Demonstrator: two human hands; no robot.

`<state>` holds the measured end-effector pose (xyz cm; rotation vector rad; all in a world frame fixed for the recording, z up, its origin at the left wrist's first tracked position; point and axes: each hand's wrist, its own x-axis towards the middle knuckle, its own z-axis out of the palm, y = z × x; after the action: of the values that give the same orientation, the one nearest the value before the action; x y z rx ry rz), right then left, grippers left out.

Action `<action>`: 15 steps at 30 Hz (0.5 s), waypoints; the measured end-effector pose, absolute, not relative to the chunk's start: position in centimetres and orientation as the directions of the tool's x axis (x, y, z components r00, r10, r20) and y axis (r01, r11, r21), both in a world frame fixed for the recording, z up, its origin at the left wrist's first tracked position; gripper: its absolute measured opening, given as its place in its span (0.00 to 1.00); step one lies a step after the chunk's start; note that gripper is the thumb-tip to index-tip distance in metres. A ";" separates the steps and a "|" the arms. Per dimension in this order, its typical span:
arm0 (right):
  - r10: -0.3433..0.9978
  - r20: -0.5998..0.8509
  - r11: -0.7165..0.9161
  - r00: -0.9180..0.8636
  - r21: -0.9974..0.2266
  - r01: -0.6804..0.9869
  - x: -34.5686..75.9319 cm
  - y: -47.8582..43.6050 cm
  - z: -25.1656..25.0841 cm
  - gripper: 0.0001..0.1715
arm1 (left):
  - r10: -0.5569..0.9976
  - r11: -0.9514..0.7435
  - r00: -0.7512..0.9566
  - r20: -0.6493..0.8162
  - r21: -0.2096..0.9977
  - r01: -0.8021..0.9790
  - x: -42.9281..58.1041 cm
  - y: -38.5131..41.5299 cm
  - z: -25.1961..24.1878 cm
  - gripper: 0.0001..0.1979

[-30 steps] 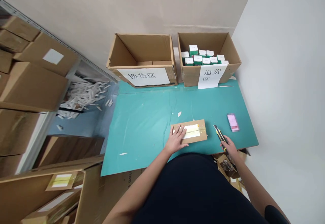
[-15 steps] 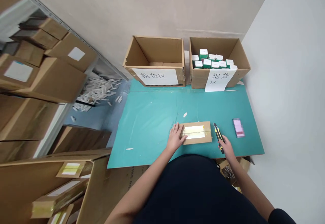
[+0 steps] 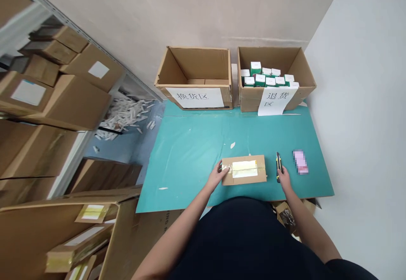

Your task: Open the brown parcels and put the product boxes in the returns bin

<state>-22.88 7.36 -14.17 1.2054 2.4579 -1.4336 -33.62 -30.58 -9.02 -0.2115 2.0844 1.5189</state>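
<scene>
Rested left hand (image 3: 217,176) on the left end of a parcel (image 3: 253,176), fingers (image 3: 220,169) spread and pressed down, pinching nothing, probably to pin the parcel against the mat (image 3: 187,166); laid the parcel flat near the mat's lower edge, low in the middle of the frame, with a white label (image 3: 245,168) uppermost and clear tape (image 3: 226,169) across the end under those fingertips; angled left forearm (image 3: 177,233) in from the lower edge of the frame; brought right hand (image 3: 284,177), fingers curled, to the lower end of a box cutter (image 3: 278,166) just right of the parcel, probably kept there within easy reach; could not tell whether those fingers pinched the handle or only touched it; saw a pixelated pink item (image 3: 300,162) just right of the cutter; ranged two cartons along the mat's top edge, the left carton (image 3: 193,66) holding only a little at its bottom, the right carton (image 3: 269,56) filled with green-and-white boxes (image 3: 260,79); saw white scraps (image 3: 125,115) on the floor, upper left.
</scene>
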 end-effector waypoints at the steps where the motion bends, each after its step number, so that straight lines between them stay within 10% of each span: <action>1: 0.599 -0.404 0.271 -0.691 -0.710 0.650 -23.2 7.6 -14.7 0.39 | 0.173 0.314 -0.810 -0.561 0.811 -0.495 -33.7 -30.7 -8.8 0.38; 15: 0.718 -0.287 0.467 -0.634 -0.476 0.745 -24.5 6.7 -14.5 0.34 | 0.184 0.246 -0.532 -0.827 0.562 -0.789 -35.4 -31.4 -9.3 0.41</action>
<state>-24.45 6.66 -14.47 1.3225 2.6511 -0.8971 -35.38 -31.35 -9.33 -0.5694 1.6584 1.4249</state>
